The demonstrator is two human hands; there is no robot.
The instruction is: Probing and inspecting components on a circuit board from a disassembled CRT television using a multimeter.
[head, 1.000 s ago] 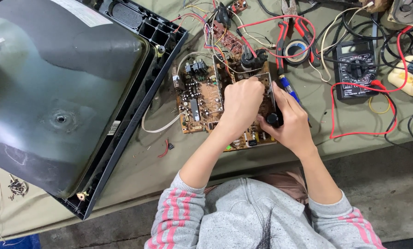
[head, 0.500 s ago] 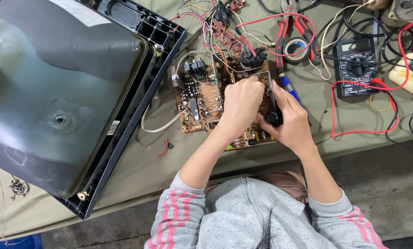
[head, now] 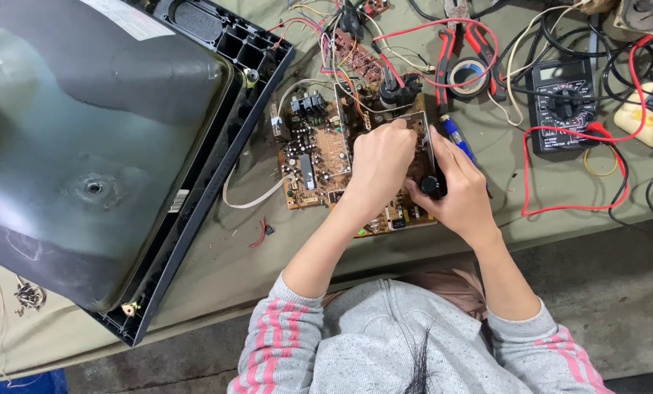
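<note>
A brown circuit board (head: 313, 153) crowded with components lies on the olive cloth-covered table. My left hand (head: 379, 162) rests on the middle of the board, fingers curled down onto a metal shield, and hides what is under it. My right hand (head: 454, 191) is beside it at the board's right edge, closed around a black-handled tool (head: 431, 185) whose tip is hidden between the two hands. A blue-handled tool (head: 458, 141) lies just behind my right hand.
A large grey picture tube in its black frame (head: 86, 146) lies face down at the left. Behind the board are tangled red, black and yellow wires, a black multimeter (head: 562, 102), a tape roll (head: 466, 76), red pliers (head: 480, 44) and a yellow object (head: 646, 120).
Both hands stay on the board with only slight shifts. The view has drifted a little.
</note>
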